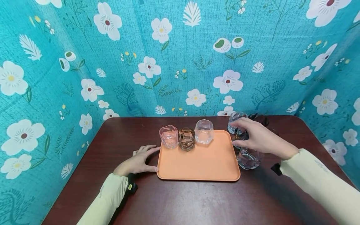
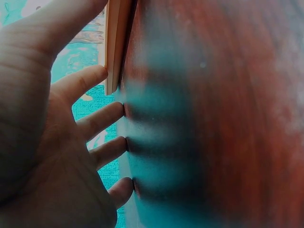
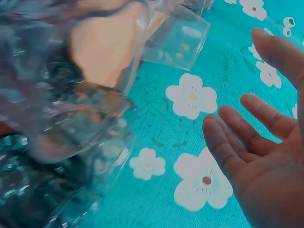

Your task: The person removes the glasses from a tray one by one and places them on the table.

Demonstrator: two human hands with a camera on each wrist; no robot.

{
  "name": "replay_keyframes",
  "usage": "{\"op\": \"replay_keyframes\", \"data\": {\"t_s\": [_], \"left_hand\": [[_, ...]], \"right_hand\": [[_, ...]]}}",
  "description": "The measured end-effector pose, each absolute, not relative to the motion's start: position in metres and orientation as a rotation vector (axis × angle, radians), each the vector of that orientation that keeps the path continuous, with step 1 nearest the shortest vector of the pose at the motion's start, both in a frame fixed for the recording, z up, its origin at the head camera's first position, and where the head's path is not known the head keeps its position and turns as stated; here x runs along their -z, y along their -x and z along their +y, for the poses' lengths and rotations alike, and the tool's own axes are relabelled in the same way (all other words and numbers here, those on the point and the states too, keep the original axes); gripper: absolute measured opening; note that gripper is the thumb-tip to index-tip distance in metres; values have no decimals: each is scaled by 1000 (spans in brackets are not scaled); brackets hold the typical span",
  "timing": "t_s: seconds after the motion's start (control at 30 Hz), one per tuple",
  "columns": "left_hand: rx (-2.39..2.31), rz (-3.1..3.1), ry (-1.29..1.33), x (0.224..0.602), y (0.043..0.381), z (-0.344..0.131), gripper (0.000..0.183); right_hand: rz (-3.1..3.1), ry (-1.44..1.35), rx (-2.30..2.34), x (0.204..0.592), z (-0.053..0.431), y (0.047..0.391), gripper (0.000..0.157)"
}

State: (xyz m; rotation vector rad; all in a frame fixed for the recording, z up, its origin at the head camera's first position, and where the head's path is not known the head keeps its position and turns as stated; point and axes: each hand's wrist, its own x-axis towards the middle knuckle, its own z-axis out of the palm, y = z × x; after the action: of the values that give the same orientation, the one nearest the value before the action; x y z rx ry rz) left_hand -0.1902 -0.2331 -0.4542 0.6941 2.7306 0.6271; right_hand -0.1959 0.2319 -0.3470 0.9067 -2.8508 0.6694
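Note:
An orange tray (image 1: 198,164) lies on the table with a pink glass (image 1: 169,137), a brown glass (image 1: 186,139) and a clear glass (image 1: 204,132) along its far side. My left hand (image 1: 139,161) rests at the tray's left edge, fingers spread, with thumb and index finger against the rim. Over the cluster of glasses right of the tray hovers my right hand (image 1: 258,137), fingers apart and nothing held, as the right wrist view confirms. Below it stand a faintly purple glass (image 1: 249,160) and a dark glass (image 1: 241,134), partly hidden; a pale blue glass (image 1: 235,119) is just behind.
Another dark glass (image 1: 259,118) stands at the back right, partly covered by the right hand. The brown table (image 1: 180,200) ends at a blue flowered curtain (image 1: 174,56) behind and at both sides.

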Motion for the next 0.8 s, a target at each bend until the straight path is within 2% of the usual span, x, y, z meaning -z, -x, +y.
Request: {"op": "replay_keyframes", "data": {"t_s": [0.27, 0.57, 0.8], "left_hand": [[-626, 2736, -681, 452, 191, -234, 92], [-623, 2741, -699, 451, 190, -235, 91], [-620, 2733, -716, 453, 188, -234, 91]], "right_hand": [[-2939, -951, -660, 340, 207, 222, 76], [-2989, -985, -663, 352, 188, 242, 70], [-3005, -1002, -708, 364, 170, 250, 76]]}}
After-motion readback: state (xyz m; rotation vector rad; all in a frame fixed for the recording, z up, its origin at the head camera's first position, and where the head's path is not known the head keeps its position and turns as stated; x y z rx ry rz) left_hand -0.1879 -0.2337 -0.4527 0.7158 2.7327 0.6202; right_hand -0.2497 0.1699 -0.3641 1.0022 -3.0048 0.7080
